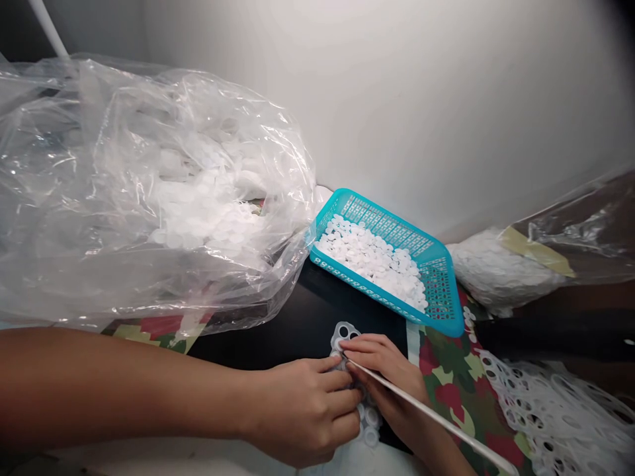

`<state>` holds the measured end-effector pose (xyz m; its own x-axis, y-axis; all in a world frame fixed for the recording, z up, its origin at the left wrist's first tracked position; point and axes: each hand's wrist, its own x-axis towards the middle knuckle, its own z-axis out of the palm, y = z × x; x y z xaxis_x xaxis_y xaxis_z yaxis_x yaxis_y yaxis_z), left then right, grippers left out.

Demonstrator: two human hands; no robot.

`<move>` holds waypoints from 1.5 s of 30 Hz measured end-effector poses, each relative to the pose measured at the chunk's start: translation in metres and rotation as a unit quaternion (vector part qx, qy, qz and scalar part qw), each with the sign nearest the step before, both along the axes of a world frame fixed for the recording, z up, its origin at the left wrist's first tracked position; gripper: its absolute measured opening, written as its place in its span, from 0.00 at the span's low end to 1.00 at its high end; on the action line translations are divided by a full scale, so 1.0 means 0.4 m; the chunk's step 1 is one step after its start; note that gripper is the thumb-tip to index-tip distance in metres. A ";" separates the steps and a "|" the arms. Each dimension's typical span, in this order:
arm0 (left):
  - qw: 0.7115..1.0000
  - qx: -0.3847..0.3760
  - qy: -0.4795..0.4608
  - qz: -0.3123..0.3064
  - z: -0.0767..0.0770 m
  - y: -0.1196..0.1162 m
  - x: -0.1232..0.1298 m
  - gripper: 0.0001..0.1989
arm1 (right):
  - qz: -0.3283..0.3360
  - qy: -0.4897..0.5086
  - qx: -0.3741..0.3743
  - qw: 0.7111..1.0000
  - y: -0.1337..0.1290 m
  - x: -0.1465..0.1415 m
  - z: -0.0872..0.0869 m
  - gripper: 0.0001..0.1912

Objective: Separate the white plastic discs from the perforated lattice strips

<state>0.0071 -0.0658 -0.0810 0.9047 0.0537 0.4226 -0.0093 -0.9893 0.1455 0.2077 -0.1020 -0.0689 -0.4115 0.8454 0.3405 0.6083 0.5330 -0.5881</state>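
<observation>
Both my hands work close together over a translucent plastic sheet with round holes [343, 329], at the black work surface's front. My left hand [312, 406] is closed, its curled fingers pressed on the sheet, index fingertip beside a small white disc. From the right, my right hand [389, 370] reaches in with its fingers pinched together at the same spot. A thin white stick [431, 411] runs from its fingertips back across the wrist toward the lower right. Small round white plastic pieces [370, 433] show below the hands. My fingers hide most of the sheet.
A turquoise basket [451, 291] of small white discs [372, 258] stands beyond the hands. At left lies a large clear bag [99, 198] with white pieces inside. At right are a filled bag [506, 274] and a pile of holed plastic sheets [560, 410] by camouflage cloth [449, 390].
</observation>
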 end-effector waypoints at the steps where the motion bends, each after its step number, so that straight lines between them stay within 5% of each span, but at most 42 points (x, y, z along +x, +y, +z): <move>1: 1.000 0.000 0.000 0.001 0.000 0.000 0.000 0.08 | 0.000 -0.002 0.000 1.000 0.000 0.000 -0.001 0.09; 23: 1.000 0.005 -0.006 0.009 0.006 0.000 0.000 0.08 | -0.011 -0.034 -0.046 0.998 -0.004 0.009 -0.012 0.12; 34: 1.000 0.005 -0.010 0.005 0.002 0.000 -0.001 0.10 | -0.012 -0.047 0.017 0.999 -0.004 0.021 -0.029 0.13; 45: 1.000 0.006 -0.028 -0.001 -0.024 -0.009 -0.003 0.14 | -0.176 0.010 0.147 0.973 0.001 0.021 0.046 0.16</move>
